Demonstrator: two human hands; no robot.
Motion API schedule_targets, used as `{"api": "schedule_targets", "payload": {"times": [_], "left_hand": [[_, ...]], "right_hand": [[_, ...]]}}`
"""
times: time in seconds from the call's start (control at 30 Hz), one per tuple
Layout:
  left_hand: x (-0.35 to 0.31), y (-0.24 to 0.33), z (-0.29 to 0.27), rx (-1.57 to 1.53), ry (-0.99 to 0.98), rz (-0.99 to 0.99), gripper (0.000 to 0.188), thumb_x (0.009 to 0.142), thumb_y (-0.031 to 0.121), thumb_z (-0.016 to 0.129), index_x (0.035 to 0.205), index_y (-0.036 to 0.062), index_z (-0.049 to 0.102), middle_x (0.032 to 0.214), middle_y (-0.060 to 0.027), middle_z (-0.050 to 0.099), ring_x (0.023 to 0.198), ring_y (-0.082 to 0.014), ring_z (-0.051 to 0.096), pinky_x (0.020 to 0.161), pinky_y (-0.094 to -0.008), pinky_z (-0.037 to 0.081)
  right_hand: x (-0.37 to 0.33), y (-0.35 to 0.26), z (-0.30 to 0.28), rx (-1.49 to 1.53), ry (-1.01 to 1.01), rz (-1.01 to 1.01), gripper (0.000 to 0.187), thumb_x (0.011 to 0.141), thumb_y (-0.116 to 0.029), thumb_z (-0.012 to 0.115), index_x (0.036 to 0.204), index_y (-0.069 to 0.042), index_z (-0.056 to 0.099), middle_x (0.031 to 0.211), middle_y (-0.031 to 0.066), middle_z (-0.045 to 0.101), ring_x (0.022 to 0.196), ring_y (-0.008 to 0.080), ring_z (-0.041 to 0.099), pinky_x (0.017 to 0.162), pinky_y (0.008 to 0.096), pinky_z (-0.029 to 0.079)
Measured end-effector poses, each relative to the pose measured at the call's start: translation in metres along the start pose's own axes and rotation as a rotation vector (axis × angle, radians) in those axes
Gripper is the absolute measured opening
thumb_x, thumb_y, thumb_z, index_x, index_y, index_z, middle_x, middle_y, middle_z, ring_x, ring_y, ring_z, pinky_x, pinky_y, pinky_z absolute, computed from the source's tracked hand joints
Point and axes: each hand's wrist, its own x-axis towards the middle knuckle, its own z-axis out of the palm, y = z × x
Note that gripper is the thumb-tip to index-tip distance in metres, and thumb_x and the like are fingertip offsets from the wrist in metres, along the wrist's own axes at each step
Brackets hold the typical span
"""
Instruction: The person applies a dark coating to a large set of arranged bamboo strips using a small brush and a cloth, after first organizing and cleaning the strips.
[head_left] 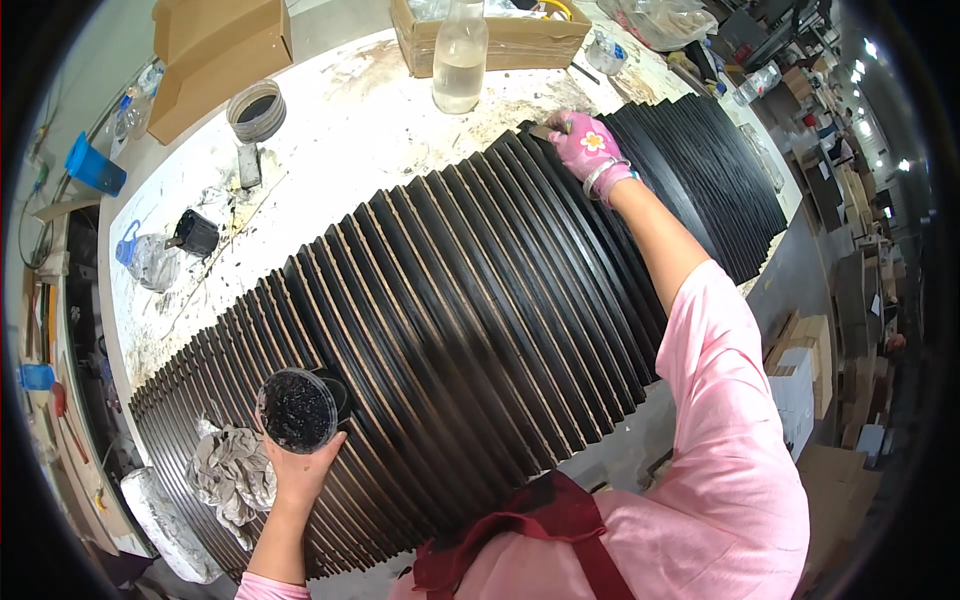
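Blue cup at far left; next, a round jar with dark contents. My bare left hand curls round a clear tub of black paste, over the black ridged panel slanting across the table. Beyond, a glass bottle, part-filled with clear liquid. My right arm reaches out, pink-gloved right hand half curled at the panel's far edge; I can't tell what it grips.

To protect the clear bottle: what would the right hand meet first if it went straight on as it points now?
Probably the open cardboard box, right of where the clear bottle overlaps it; depth for the right hand is unclear.
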Motion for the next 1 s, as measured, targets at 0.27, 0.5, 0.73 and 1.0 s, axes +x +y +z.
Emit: {"api": "schedule_targets", "payload": {"times": [0.27,0.5,0.73,1.0], "left_hand": [[0.0,-0.013,0.001,-0.02,-0.071,-0.024,0.095,0.062,0.038,0.082,0.134,-0.0038,0.036,0.133,-0.0209,0.041,0.13,-0.0366,0.031,0.112,-0.0433,0.014],[-0.002,-0.012,0.003,-0.058,0.042,-0.009,0.094,0.061,0.033,0.083,0.133,-0.0042,0.035,0.131,-0.021,0.042,0.126,-0.0363,0.034,0.11,-0.0434,0.018],[0.001,-0.005,0.001,-0.004,0.04,0.089,0.087,0.062,0.034,0.082,0.131,0.0,0.041,0.129,-0.0188,0.045,0.124,-0.0358,0.039,0.108,-0.0434,0.023],[0.001,-0.007,0.003,-0.098,0.016,0.026,0.094,0.06,0.03,0.084,0.133,-0.0006,0.034,0.127,-0.0182,0.045,0.121,-0.0338,0.042,0.109,-0.0405,0.026]], "right_hand": [[0.013,0.01,0.002,-0.048,-0.058,-0.072,0.024,0.086,-0.027,0.058,0.096,-0.008,0.067,0.094,0.0194,0.066,0.092,0.0356,0.063,0.083,0.0416,0.048],[0.025,0.031,-0.013,0.245,0.055,0.114,0.021,0.087,-0.021,0.058,0.101,-0.008,0.067,0.084,0.0169,0.066,0.084,0.0315,0.063,0.077,0.037,0.047],[-0.014,0.044,0.0,0.716,-0.004,0.07,0.025,0.088,-0.012,0.057,0.109,0.0,0.063,0.08,0.0077,0.063,0.07,0.0136,0.057,0.066,0.0272,0.046],[0.016,0.031,-0.026,0.168,-0.008,0.126,0.023,0.084,-0.019,0.06,0.104,-0.01,0.068,0.092,0.0183,0.067,0.09,0.0293,0.063,0.082,0.0358,0.047]]}}
